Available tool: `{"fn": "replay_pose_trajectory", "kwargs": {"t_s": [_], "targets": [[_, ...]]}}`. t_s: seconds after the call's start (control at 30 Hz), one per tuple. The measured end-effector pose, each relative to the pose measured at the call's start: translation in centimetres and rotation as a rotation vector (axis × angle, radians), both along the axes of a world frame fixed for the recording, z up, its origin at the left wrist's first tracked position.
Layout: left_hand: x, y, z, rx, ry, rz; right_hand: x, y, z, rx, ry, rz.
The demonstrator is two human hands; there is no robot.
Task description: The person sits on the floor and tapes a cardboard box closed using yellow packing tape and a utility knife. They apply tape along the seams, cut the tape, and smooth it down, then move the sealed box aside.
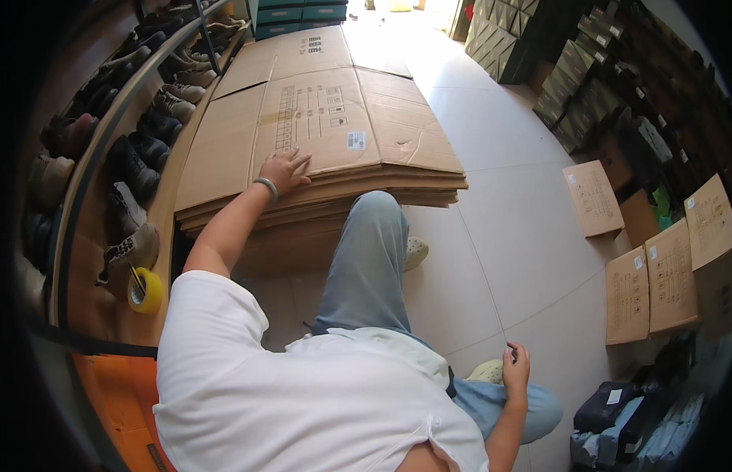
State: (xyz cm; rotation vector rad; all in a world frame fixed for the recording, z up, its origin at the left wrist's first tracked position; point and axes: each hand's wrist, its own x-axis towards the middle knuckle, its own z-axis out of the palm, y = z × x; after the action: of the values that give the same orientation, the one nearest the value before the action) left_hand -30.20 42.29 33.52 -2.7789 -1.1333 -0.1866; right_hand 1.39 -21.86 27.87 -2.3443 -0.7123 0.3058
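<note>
A stack of flattened cardboard boxes [319, 102] lies in front of me, its top sheet printed and bearing a small white label. On the near part of that sheet rests my left hand [284, 171], palm down with the fingers spread and a pale bangle at the wrist. Nothing is in its grasp. My right hand [516, 368] is held above my bent right leg, away from the stack. Its fingers are loosely curved with a gap at the thumb, and I see no object in them.
Shoes [149, 126] line a wooden rack at left, with a yellow tape roll [145, 291] on its near edge. Open cartons [649, 287] stand at right, near dark wrapped packages [618, 417]. Shoe boxes [504, 35] are piled farther back. An orange object [118, 401] is at lower left.
</note>
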Motion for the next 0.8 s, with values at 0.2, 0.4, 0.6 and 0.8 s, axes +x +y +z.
{"fn": "replay_pose_trajectory", "kwargs": {"t_s": [0.2,0.4,0.6,0.8], "targets": [[0.3,0.8,0.8,-0.102,0.056,-0.103,0.1,-0.8,-0.1,-0.073,0.071,-0.079],[-0.4,1.2,-2.0,0.077,-0.006,-0.249,0.9,-0.9,-0.4,-0.052,-0.001,-0.024],[-0.4,0.3,-0.1,0.156,0.129,-0.195,1.1,-0.6,0.1,-0.039,0.016,-0.026],[-0.9,0.8,3.2,0.475,-0.029,-0.333,1.3,-0.3,-0.3,-0.049,0.019,0.001]]}}
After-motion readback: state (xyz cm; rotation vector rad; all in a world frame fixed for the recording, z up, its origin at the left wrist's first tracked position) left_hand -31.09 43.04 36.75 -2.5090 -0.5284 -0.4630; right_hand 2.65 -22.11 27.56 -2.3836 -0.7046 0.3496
